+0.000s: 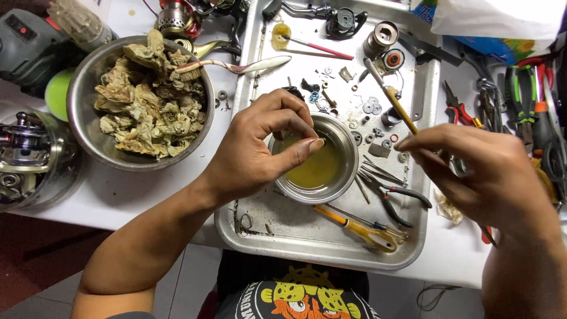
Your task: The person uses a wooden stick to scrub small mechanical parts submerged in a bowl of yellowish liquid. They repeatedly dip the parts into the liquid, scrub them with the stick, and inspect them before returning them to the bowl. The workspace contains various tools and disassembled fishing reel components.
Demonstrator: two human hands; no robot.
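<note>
My left hand (263, 145) hovers over a small steel bowl (348, 171) of yellowish liquid, thumb and fingers pinched together on something too small to make out. My right hand (478, 171) holds a thin brush with a wooden handle (390, 94), its shaft pointing up and left over the tray. The bowl sits in the middle of a metal tray (260, 230).
Many small washers, springs and reel parts (372, 109) lie on the tray, with needle-nose pliers (393, 198) and a yellow-handled tool (354, 227). A large steel bowl of dirty rags (147, 106) stands left. Pliers and cutters (514, 94) lie right. A fishing reel (23, 153) sits far left.
</note>
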